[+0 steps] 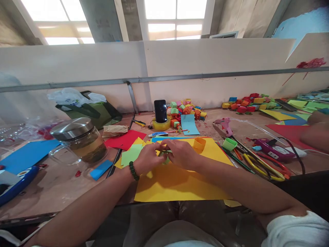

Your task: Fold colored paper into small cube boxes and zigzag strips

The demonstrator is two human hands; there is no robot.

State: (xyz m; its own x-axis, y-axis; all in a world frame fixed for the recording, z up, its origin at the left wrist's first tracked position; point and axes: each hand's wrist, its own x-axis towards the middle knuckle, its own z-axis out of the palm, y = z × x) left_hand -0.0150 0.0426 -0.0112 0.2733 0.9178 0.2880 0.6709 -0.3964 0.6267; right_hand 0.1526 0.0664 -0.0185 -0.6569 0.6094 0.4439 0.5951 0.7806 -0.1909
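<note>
My left hand [149, 159], with a dark green bead bracelet at its wrist, and my right hand [183, 154] meet in front of me. Pinched between their fingertips is a small light green paper piece [166, 160], mostly hidden by the fingers. Beneath both hands lies a large yellow paper sheet [177, 188]. An orange paper loop [199, 144] stands on that sheet beyond my right hand. Light green paper [131, 155] lies beside my left hand. Farther right is a light green paper loop [229, 144].
A lidded glass tea mug [79, 140] stands at left. Behind my hands, a phone [160, 111] rests upright on a tape roll [161, 124], near piled coloured paper cubes [187, 110]. At right are a pink glue gun [226, 125], scissors [257, 166], a purple power strip [273, 149] and another person's hand [317, 137].
</note>
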